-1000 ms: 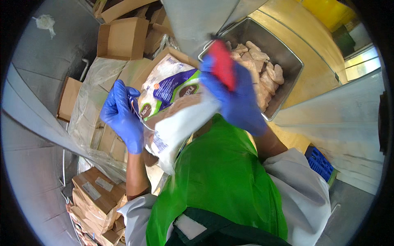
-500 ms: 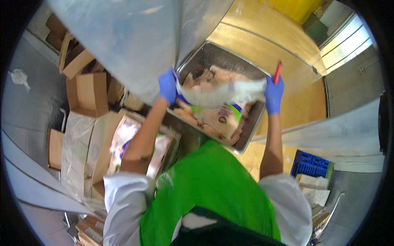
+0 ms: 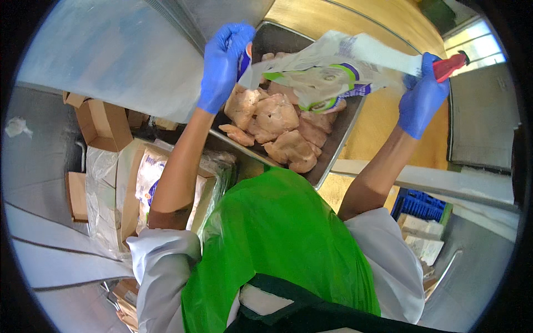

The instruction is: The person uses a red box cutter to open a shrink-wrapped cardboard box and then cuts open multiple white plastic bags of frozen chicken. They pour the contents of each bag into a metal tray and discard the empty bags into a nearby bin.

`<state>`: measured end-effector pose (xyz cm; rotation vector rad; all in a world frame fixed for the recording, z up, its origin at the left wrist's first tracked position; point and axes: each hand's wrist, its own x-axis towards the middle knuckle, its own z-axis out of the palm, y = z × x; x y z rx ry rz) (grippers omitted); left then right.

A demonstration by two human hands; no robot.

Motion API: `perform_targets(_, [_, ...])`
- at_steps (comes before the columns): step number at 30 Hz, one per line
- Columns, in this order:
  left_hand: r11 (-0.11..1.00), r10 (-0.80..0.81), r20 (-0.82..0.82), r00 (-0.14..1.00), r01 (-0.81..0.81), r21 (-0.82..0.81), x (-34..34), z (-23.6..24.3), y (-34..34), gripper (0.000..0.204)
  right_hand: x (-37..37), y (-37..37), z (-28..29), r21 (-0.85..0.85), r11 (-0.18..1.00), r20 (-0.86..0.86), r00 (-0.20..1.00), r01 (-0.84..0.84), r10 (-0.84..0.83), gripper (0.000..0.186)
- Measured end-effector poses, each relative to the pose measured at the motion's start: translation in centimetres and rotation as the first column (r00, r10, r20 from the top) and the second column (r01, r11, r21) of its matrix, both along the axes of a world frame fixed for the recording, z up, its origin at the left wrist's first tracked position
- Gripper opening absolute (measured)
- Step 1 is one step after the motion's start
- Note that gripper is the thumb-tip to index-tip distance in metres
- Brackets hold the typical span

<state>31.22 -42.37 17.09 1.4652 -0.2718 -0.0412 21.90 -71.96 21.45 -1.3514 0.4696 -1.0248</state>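
Both my hands wear blue gloves. A printed plastic bag point(image 3: 327, 77), limp and see-through in places, stretches between them over a deep metal tray point(image 3: 340, 145). My left hand point(image 3: 225, 64) grips one end of the bag near the tray's far left corner. Beyond the tray's right side, my right hand point(image 3: 423, 99) is closed on the other end. A red tool point(image 3: 448, 66) with a dark tip also sticks out of that right hand; its exact kind is hard to make out. Several pale pieces of raw meat point(image 3: 277, 116), probably chicken, lie in the tray.
At the left an opened carton point(image 3: 129, 194) with plastic lining holds filled printed bags point(image 3: 151, 175). Empty cardboard boxes point(image 3: 105, 125) lie behind it. A large grey metal surface point(image 3: 116, 61) rises at the far left. A blue crate point(image 3: 419, 206) and a small carton point(image 3: 425, 238) stand at the lower right.
Both hands have moved farther away and apart, the right one outward to the right. The bag has lifted off the meat, leaving more pieces uncovered in the tray.
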Motion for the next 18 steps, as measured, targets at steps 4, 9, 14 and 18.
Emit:
perform_targets(4, [0.879, -0.172, 0.272, 0.947, 0.023, 0.477, -4.8, -1.4, 2.6, 0.052, 2.4, 7.3, -2.8, -0.061, 0.782, -0.217, 0.773, -0.621, 0.596, 0.019])
perform_targets(9, [0.999, -0.024, 0.242, 0.970, 0.014, 0.044, -11.2, -10.2, 5.8, 0.050, 0.7, 21.4, -4.1, 0.119, -0.020, -0.316, -0.057, -0.993, 0.947, 0.031])
perform_targets(14, [0.927, 0.245, -0.107, 0.964, -0.265, -0.266, -19.9, -15.8, 10.2, 0.033, -1.0, 31.9, -7.0, 0.416, -0.701, 0.459, -0.533, -0.579, 0.711, 0.023])
perform_targets(18, [0.555, 0.586, 0.225, 0.778, -0.588, 0.588, -33.7, -9.4, 19.2, 0.033, -7.4, 40.6, -6.7, 0.339, -0.455, 0.018, -0.478, -0.824, 0.878, 0.027])
